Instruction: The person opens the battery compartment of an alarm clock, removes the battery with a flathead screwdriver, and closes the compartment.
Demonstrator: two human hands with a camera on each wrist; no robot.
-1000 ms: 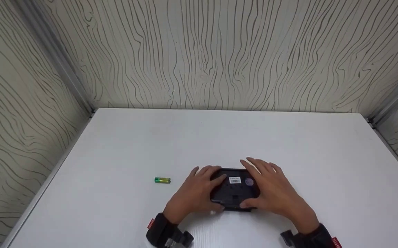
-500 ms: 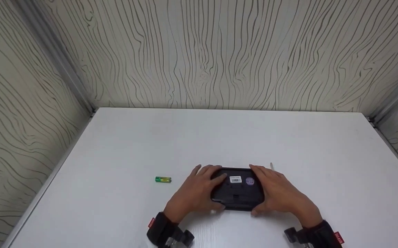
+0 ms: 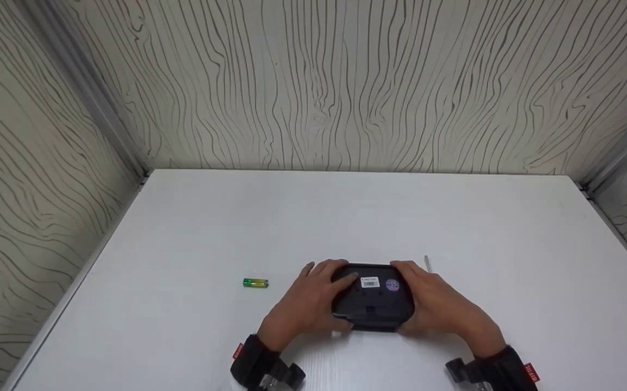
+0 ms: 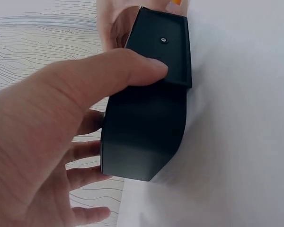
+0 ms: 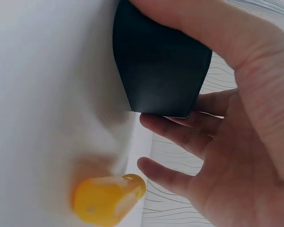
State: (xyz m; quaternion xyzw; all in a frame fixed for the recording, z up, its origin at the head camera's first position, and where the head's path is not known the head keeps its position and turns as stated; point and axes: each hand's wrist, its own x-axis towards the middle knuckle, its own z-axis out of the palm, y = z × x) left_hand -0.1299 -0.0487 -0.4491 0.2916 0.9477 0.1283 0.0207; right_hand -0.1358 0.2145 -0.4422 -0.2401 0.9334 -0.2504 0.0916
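A black plastic device (image 3: 377, 302) lies underside up on the table, with a white barcode label and a round purple sticker. My left hand (image 3: 310, 301) grips its left end, thumb on the near side and fingers along the far side. In the left wrist view, the thumb presses near a small screw (image 4: 164, 40) in a recessed face. My right hand (image 3: 435, 304) holds the right end between thumb and fingers. Near its lower fingers in the right wrist view lies a yellow-handled screwdriver (image 5: 104, 201); in the head view only its thin shaft (image 3: 428, 263) shows beyond that hand.
A green-and-yellow battery (image 3: 255, 283) lies on the white table (image 3: 313, 217) to the left of my left hand. A wood-grain patterned wall (image 3: 318, 87) stands along the table's far edge, with side panels left and right.
My right hand has shifted slightly outward, its spread fingers coming down around the device's right end. The screwdriver's shaft has come into view beyond it. My left hand keeps its hold.
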